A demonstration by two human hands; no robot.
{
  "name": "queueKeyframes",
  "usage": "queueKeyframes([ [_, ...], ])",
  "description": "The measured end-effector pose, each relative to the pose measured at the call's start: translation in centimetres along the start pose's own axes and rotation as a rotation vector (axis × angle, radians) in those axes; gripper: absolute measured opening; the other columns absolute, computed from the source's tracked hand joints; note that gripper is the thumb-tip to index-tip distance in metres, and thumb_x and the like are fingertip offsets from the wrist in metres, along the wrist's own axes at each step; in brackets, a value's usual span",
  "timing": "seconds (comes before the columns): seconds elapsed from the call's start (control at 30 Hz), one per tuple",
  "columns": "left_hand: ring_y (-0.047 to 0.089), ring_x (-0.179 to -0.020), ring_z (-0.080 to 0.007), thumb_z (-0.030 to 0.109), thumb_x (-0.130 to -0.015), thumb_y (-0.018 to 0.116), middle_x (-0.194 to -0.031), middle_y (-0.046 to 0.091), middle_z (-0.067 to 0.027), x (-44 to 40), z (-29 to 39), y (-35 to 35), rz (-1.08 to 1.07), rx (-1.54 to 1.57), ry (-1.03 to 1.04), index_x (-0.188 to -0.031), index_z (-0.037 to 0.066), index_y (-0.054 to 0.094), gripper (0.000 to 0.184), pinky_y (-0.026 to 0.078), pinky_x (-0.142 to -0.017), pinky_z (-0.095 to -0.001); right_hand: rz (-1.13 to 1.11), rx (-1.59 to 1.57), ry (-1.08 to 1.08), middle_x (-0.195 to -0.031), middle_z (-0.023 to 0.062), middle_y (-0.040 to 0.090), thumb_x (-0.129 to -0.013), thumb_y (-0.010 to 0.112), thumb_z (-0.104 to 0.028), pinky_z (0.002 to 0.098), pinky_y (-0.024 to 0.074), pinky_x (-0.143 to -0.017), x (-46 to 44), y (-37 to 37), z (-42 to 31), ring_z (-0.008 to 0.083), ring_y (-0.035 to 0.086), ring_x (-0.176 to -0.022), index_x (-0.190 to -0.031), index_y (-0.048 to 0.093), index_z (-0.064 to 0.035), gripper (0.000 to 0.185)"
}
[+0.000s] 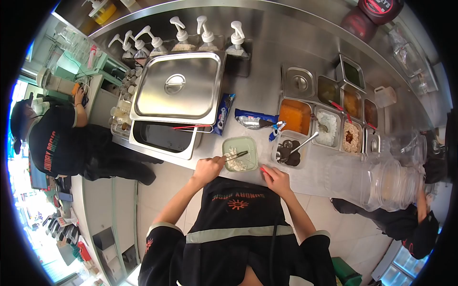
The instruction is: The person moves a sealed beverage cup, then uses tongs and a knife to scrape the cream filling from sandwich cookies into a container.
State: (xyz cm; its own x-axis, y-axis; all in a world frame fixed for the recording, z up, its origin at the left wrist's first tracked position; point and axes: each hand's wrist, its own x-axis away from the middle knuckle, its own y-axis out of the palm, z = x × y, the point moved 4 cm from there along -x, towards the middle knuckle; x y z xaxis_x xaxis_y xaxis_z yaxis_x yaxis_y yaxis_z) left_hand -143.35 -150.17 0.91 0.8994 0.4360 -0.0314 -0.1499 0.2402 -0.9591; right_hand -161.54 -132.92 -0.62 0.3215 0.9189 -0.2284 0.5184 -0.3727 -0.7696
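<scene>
My left hand [209, 170] is closed around small metal tongs [237, 155], whose tips reach over a pale green square container [253, 148]. White crumbly pieces [235, 164] lie in that container. My right hand [276, 180] rests by the counter edge, just right of the container. Its fingers are pinched on a small red piece [264, 169] whose kind I cannot make out. Close to it stands a clear tub with dark round cookies [291, 156] and a metal spoon [305, 143].
A lidded steel pan [176, 86] and an open pan of dark liquid [162, 138] stand left. Blue cookie packets [255, 119] lie behind. Topping pans [295, 117] and stacked clear containers [381, 181] are right. Pump bottles [205, 31] line the back. Two people work nearby.
</scene>
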Motion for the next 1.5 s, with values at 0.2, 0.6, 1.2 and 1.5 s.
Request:
queueKeyframes([
  [0.2, 0.059, -0.056, -0.0144, 0.013, -0.072, 0.052, -0.065, 0.055, -0.0022, -1.6, 1.1, -0.8, -0.117, -0.263, 0.378, -0.087, 0.005, 0.056, 0.017, 0.043, -0.043, -0.0282, -0.048, 0.065, -0.095, -0.067, 0.0027, 0.051, -0.073, 0.06, -0.013, 0.0339, 0.0435, -0.052, 0.1, -0.4, 0.3, 0.0215, 0.054, -0.057, -0.099, 0.061, -0.0149, 0.026],
  [0.6, 0.056, -0.053, -0.0146, 0.016, -0.069, 0.053, -0.064, 0.054, -0.0018, -3.7, 0.7, 0.1, -0.113, -0.36, 0.576, -0.084, 0.006, 0.056, 0.018, 0.042, -0.045, -0.0289, -0.13, 0.135, -0.006, -0.07, 0.0026, 0.054, -0.075, 0.058, -0.015, 0.0332, 0.0459, -0.047, -0.1, 1.7, 0.4, 0.0223, 0.056, -0.056, -0.101, 0.06, -0.0159, 0.026],
  [1.2, 0.061, -0.059, -0.0237, 0.026, -0.078, 0.054, -0.078, 0.059, -0.0089, -2.6, -1.0, -3.5, -0.103, -0.101, -0.054, -0.096, 0.002, 0.053, 0.03, 0.048, -0.051, -0.0336, -0.005, 0.134, 0.044, -0.07, 0.0032, 0.055, -0.079, 0.056, -0.023, 0.0339, 0.0446, -0.041, -0.7, 2.2, 0.8, 0.0244, 0.056, -0.05, -0.105, 0.057, -0.0175, 0.026],
  [1.5, 0.059, -0.071, -0.0375, 0.028, -0.079, 0.048, -0.073, 0.061, -0.0208, 1.6, 0.2, -1.9, -0.307, 0.523, -0.629, -0.093, 0.003, 0.06, 0.032, 0.047, -0.067, -0.0433, 0.006, 0.179, 0.207, -0.071, 0.0058, 0.057, -0.079, 0.054, -0.021, 0.0367, 0.0469, -0.044, -1.1, 2.6, 0.4, 0.0259, 0.058, -0.052, -0.102, 0.059, -0.013, 0.024],
])
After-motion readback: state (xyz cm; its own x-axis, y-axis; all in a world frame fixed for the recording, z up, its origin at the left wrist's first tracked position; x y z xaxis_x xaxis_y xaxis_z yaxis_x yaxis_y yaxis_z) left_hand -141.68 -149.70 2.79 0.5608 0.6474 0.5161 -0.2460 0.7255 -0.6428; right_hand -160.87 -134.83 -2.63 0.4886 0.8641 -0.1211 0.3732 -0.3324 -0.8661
